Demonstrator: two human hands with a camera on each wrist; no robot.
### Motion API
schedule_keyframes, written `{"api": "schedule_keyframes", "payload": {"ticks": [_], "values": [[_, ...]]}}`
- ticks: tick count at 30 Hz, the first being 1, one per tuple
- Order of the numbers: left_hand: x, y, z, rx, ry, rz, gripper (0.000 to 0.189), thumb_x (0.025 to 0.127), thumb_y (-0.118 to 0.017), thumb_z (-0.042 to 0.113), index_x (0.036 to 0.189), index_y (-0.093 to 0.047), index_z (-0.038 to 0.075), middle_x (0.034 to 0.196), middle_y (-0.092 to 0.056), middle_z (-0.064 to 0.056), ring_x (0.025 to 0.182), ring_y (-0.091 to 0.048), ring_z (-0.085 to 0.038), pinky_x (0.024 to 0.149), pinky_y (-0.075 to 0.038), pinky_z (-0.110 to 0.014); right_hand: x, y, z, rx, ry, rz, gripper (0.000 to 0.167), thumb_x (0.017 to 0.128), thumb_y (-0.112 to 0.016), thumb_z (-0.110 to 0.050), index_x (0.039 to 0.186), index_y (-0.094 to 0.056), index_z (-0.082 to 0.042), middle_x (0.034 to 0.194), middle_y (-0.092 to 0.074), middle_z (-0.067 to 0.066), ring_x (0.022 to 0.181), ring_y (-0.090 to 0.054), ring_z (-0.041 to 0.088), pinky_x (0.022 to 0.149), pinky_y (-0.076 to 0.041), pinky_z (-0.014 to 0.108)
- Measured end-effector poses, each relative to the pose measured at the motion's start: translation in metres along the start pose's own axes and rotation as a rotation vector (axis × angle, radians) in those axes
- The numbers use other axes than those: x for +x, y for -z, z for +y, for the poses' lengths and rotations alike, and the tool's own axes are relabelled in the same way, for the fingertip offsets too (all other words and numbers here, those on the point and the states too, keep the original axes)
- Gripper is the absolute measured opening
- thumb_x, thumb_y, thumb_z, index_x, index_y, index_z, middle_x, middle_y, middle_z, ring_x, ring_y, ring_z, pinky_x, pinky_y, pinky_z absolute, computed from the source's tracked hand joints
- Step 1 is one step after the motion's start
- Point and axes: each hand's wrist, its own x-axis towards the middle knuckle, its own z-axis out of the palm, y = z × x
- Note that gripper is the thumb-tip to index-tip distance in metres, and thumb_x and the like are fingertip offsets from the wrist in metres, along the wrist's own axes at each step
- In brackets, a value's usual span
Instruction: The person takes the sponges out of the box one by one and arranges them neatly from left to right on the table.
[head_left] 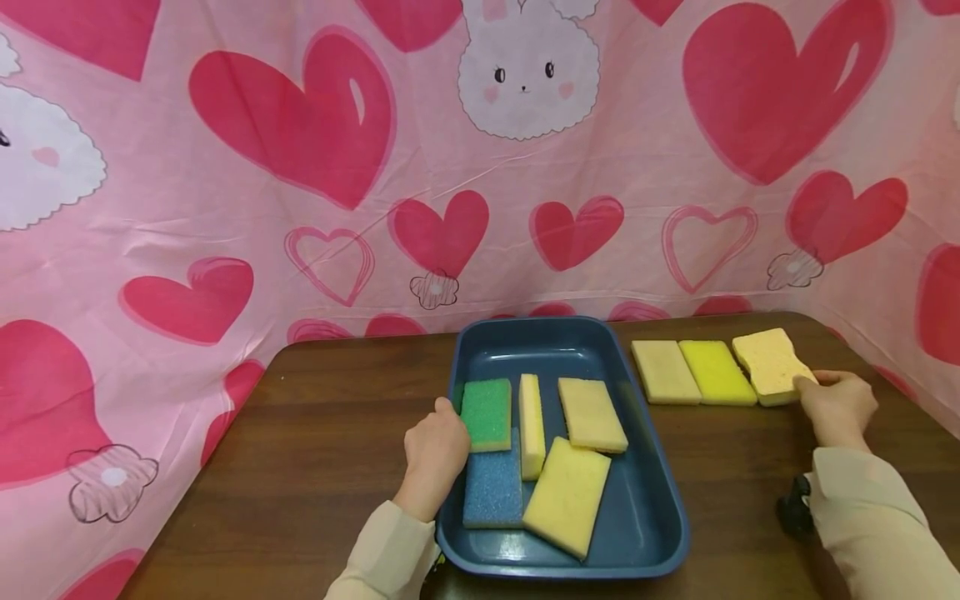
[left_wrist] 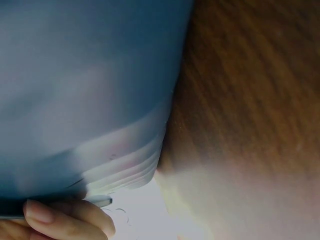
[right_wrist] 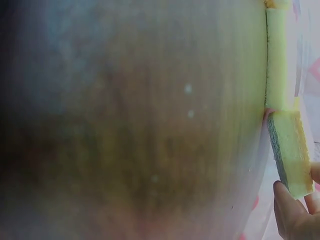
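Brown tabletop. Blue rectangular tray, long axis running from near edge toward far edge. Left hand, fingers curled, grips tray's left rim. Near tabletop's far right corner, right hand pinches wavy-sided yellow sponge by near end; long axis slants far-left to near-right.

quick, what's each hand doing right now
Left hand: closed, gripping the blue tray by its rim.
Right hand: closed, pinching the rightmost pale yellow sponge.

Eight sponges in all: five inside one blue tray, three outside it; one wooden table.
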Motion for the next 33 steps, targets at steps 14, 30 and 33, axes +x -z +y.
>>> {"api": "schedule_keyframes", "payload": {"ticks": [14, 30, 33], "values": [[0.0051, 0.002, -0.0008, 0.013, 0.006, -0.029, 0.009, 0.095, -0.043, 0.007, 0.089, -0.047, 0.002, 0.068, -0.058, -0.015, 0.058, -0.06, -0.029, 0.055, -0.048, -0.041, 0.0008, -0.0008, -0.0048, -0.06, -0.009, -0.068, 0.053, 0.093, -0.045, -0.022, 0.128, -0.042, 0.018, 0.13, -0.038, 0.041, 0.116, -0.036, 0.053, 0.08, -0.038, 0.044], [0.0079, 0.0043, -0.0002, 0.015, 0.029, -0.074, 0.009, 0.095, -0.044, 0.01, 0.093, -0.047, 0.002, 0.07, -0.059, -0.015, 0.059, -0.061, -0.028, 0.057, -0.049, -0.041, 0.002, 0.0018, -0.001, -0.064, -0.011, -0.125, 0.06, 0.091, -0.045, -0.029, 0.129, -0.039, 0.018, 0.13, -0.037, 0.041, 0.115, -0.037, 0.051, 0.083, -0.038, 0.046], [0.0074, 0.0035, 0.0004, 0.022, 0.021, -0.061, 0.009, 0.095, -0.044, 0.009, 0.092, -0.047, 0.002, 0.069, -0.059, -0.015, 0.059, -0.061, -0.029, 0.057, -0.049, -0.041, 0.0014, 0.0024, -0.0004, -0.082, -0.01, -0.14, 0.059, 0.092, -0.045, -0.028, 0.128, -0.039, 0.019, 0.129, -0.037, 0.042, 0.114, -0.038, 0.051, 0.073, -0.037, 0.037]]}}
